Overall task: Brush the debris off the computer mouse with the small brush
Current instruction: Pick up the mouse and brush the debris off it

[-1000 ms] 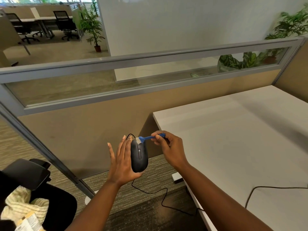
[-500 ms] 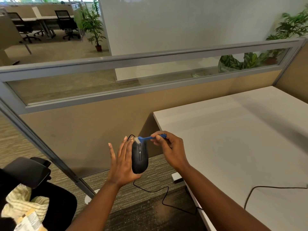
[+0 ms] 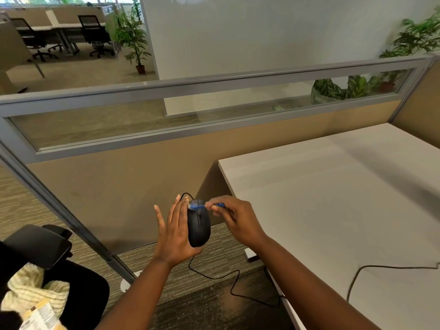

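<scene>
White desk [image 3: 333,198] fills the right of the frame, and just off its left edge, low centre, the action stays in mid-air. The left hand [image 3: 175,236] cradles the black computer mouse [image 3: 198,226] upright, fingers straight along its side, thumb under the tail. The right hand [image 3: 234,216] pinches the small blue brush [image 3: 202,206], bristles on the mouse's top end. Compared with a second ago the brush has barely shifted, so by my read it's short strokes on one spot, lower body yet to do.
</scene>
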A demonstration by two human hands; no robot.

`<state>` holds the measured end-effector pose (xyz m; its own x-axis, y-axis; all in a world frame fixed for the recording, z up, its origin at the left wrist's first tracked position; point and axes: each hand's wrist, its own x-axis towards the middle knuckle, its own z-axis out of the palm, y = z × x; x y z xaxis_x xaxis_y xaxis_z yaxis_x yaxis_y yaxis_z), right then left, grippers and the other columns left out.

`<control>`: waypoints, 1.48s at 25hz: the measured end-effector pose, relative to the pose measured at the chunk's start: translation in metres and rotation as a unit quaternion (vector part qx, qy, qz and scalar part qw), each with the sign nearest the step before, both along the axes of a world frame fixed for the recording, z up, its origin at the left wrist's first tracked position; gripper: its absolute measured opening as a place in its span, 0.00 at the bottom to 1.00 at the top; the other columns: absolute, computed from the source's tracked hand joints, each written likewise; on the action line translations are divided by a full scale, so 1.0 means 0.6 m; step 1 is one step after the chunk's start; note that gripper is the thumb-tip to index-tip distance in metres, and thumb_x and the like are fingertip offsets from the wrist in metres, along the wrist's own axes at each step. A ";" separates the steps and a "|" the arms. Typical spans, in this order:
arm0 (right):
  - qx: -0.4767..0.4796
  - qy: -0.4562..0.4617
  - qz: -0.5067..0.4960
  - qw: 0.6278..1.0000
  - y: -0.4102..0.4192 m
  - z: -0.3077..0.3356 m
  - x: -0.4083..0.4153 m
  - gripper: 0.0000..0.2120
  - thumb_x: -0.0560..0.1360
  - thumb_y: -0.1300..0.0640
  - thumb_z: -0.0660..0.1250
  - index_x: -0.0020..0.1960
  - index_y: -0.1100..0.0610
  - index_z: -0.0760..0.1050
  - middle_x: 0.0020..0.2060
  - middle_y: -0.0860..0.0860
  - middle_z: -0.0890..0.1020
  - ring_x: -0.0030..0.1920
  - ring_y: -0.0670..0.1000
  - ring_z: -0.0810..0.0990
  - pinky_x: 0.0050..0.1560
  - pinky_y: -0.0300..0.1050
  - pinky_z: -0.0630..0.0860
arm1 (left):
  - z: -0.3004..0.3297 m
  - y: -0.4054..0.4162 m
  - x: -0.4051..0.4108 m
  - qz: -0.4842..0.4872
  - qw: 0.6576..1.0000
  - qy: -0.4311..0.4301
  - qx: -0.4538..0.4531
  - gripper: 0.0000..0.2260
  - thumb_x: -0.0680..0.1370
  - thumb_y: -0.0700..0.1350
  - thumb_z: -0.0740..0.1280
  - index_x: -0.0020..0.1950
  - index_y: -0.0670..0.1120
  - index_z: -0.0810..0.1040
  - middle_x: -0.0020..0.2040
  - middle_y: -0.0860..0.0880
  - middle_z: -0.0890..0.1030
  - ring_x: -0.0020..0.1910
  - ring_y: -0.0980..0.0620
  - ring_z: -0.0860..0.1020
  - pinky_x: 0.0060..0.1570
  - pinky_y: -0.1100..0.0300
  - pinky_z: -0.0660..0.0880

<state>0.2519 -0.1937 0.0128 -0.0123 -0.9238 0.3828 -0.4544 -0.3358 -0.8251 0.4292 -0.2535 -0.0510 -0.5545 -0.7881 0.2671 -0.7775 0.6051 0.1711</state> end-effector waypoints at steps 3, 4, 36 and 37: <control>0.058 -0.013 0.037 0.998 0.001 -0.004 -0.001 0.08 0.76 0.63 0.61 0.51 0.60 0.78 0.47 0.57 0.82 0.47 0.49 0.81 0.50 0.40 0.80 | -0.001 0.000 0.002 0.006 1.000 -0.001 0.010 0.58 0.52 0.60 0.79 0.71 0.37 0.54 0.70 0.34 0.64 0.71 0.44 0.54 0.62 0.28 0.45; 0.073 -0.022 0.046 0.996 0.002 -0.005 -0.002 0.08 0.76 0.63 0.61 0.51 0.61 0.78 0.47 0.57 0.82 0.47 0.48 0.81 0.49 0.39 0.80 | 0.000 0.000 0.003 0.008 1.000 -0.003 0.011 0.58 0.52 0.60 0.79 0.71 0.36 0.54 0.70 0.35 0.64 0.71 0.44 0.54 0.62 0.27 0.45; 0.055 0.137 0.047 0.988 0.009 -0.010 -0.015 0.09 0.76 0.62 0.61 0.52 0.58 0.78 0.48 0.56 0.83 0.47 0.49 0.79 0.49 0.43 0.74 | 0.005 -0.009 0.004 0.091 0.996 0.005 0.021 0.55 0.54 0.61 0.78 0.69 0.32 0.60 0.69 0.33 0.65 0.70 0.36 0.62 0.63 0.28 0.43; 0.039 0.107 0.029 0.993 0.010 -0.007 -0.016 0.09 0.76 0.62 0.61 0.52 0.58 0.78 0.48 0.56 0.83 0.46 0.48 0.79 0.48 0.43 0.75 | 0.005 -0.009 0.004 0.090 0.996 0.003 0.019 0.55 0.54 0.59 0.79 0.69 0.32 0.60 0.69 0.34 0.65 0.70 0.36 0.62 0.63 0.28 0.43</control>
<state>0.2426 -0.1879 0.0085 0.1162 -0.9477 0.2973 -0.6033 -0.3051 -0.7368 0.4317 -0.2589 -0.0479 -0.4026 -0.8841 0.2370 -0.8715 0.4494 0.1961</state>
